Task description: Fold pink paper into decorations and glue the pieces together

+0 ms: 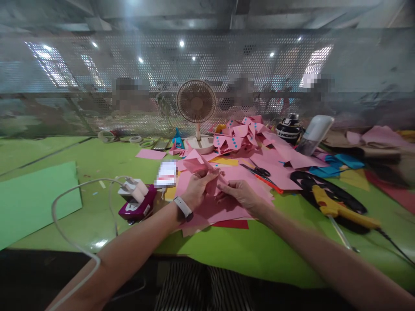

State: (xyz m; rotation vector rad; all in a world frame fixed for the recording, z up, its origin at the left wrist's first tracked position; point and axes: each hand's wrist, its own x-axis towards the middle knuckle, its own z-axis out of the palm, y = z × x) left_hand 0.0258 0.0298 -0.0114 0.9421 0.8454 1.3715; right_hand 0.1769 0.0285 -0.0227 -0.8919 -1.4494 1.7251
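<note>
A folded piece of pink paper (214, 183) is held between both hands, above the middle of the green table. My left hand (197, 186), with a watch on the wrist, pinches its upper left part. My right hand (238, 193) has thumb and fingers closed on its lower right side. Beneath them lie flat pink sheets (207, 211), with a strip of red paper (231, 224) showing at the front. Black scissors (261, 170) and an orange cutter (267, 182) lie just beyond my right hand.
A pile of folded pink paper pieces (243, 134) stands behind, beside a small fan (196, 103). At right, a yellow glue gun (343, 211) lies on a black stand. Left are a purple power strip (136, 209) with chargers, a cable (61, 229) and a green sheet (39, 198).
</note>
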